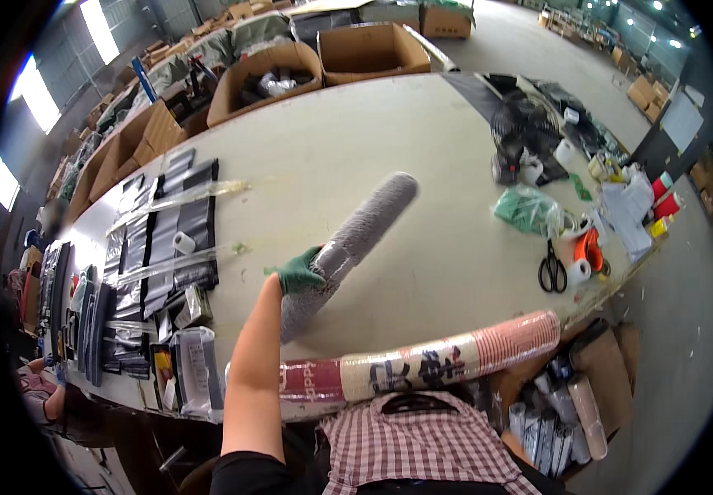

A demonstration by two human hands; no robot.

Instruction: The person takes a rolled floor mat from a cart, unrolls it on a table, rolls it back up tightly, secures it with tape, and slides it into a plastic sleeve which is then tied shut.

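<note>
My left hand (299, 273), in a green glove, is closed on a grey plush rug (366, 221) rolled into a tube. The roll slants over the table from lower left to upper right, and a shiny clear band shows around its middle. My forearm hides part of the near side. Along the near table edge lies a thicker rolled mat (447, 359) in clear wrap, red and cream with dark lettering and pink stripes. It is just in front of my checked apron (422, 441). My right hand does not show.
Flat black plastic bags (195, 210) lie in stacks at the left, clear tape strips across them. To the right are black scissors (552, 271), orange tape (589, 247), a green-filled bag (526, 210) and a fan (526, 128). A box of wrapped rolls (612, 363) stands at lower right.
</note>
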